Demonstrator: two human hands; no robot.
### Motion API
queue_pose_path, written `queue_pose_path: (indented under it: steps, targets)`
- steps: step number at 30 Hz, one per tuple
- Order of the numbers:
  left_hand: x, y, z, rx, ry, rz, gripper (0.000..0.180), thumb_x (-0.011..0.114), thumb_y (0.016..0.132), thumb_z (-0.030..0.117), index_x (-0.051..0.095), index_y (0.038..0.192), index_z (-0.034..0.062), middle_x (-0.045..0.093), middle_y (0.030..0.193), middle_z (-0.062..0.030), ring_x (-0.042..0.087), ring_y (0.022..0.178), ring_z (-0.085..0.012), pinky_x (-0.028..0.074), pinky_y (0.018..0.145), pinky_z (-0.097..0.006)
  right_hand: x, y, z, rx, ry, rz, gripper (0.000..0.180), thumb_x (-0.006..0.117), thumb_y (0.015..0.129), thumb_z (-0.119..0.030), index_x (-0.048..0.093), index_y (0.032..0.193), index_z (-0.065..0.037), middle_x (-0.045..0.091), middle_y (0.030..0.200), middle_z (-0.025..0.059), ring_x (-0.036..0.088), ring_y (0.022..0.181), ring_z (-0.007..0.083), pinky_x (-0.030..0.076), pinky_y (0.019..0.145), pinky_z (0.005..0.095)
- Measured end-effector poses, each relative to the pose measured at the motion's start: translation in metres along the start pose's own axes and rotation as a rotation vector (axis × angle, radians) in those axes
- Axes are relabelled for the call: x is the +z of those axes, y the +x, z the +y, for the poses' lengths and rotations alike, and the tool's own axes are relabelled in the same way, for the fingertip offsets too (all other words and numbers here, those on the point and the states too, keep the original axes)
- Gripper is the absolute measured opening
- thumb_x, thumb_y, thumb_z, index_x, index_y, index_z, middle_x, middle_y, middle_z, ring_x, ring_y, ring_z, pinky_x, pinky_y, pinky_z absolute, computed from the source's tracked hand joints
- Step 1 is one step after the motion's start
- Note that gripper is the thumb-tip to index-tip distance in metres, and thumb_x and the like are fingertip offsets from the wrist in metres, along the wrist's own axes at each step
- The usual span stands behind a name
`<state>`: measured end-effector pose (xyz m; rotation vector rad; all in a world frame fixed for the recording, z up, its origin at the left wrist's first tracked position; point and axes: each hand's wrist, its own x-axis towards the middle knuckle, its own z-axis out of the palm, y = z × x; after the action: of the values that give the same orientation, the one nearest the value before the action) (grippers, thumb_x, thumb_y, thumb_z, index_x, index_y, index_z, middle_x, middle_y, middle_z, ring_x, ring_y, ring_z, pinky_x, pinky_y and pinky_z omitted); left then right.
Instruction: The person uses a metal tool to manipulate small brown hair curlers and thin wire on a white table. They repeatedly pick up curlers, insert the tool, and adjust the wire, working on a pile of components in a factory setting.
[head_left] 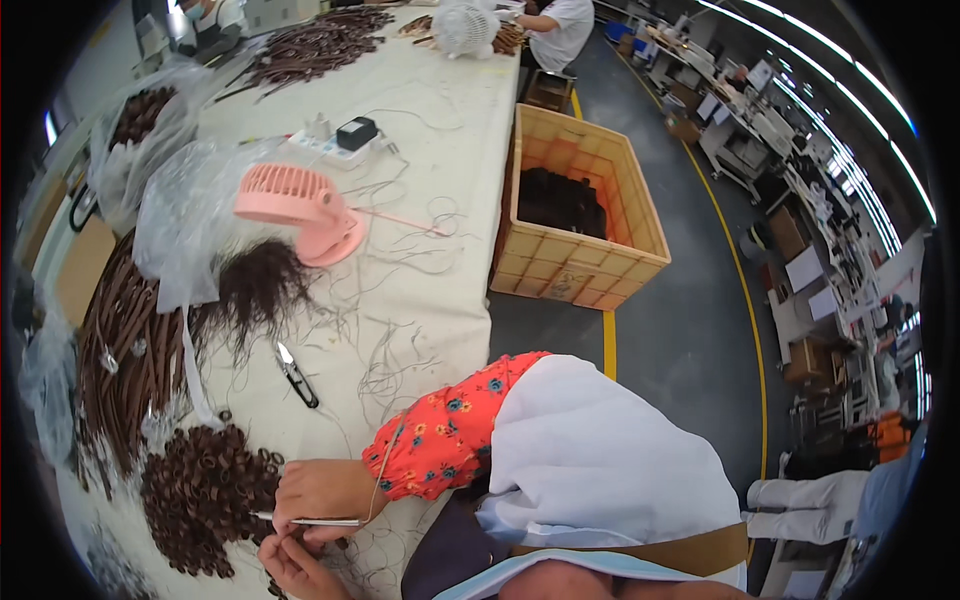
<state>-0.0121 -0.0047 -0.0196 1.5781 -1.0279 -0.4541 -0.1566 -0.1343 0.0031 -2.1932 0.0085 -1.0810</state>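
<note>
Low in the head view, my right hand (325,493), in a red floral sleeve, is closed around a slim silver tool (325,522) whose exact kind I cannot tell. Just below, almost touching it, my left hand (298,572) has thumb and fingers pinched together; what they hold is hidden. Both hands are at the edge of a heap of small dark-brown rings (200,500) on the pale-covered table. A light thread hangs over my right wrist. Thread snips (296,375) with black handles lie beyond my right hand.
Long brown strips (135,350), a dark hair tuft (262,285) and plastic bags (190,215) line the left side. A pink fan (325,230) and power strip (335,148) stand farther off, among loose threads. An orange crate (580,265) stands beside the table. Another person (562,35) sits beyond.
</note>
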Motion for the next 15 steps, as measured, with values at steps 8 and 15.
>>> queue_pose_path:
  steps: [8, 15]
  targets:
    - [0.000, 0.006, 0.030, 0.343, 0.251, -0.067, 0.016, 0.052, 0.096, 0.010, 0.053, 0.099, -0.0062, 0.065, 0.095, -0.0205, 0.064, 0.076, -0.0250, 0.054, 0.066, -0.031, 0.012, 0.003, 0.016, 0.141, 0.371, 0.020, 0.028, 0.064, 0.073, -0.015, 0.053, 0.097, -0.006, 0.057, 0.085, 0.0079, 0.059, 0.078, 0.0264, 0.046, 0.069, 0.0374]
    - [-0.003, 0.084, -0.008, 1.476, 0.093, -0.199, 0.018, 0.057, 0.092, 0.015, 0.058, 0.088, -0.0032, 0.064, 0.096, -0.0205, 0.063, 0.082, -0.0306, 0.051, 0.072, -0.036, 0.003, 0.010, 0.007, 0.319, 0.572, 0.101, 0.033, 0.065, 0.071, -0.019, 0.055, 0.097, -0.002, 0.061, 0.076, 0.0065, 0.058, 0.067, 0.0145, 0.047, 0.060, 0.0280]
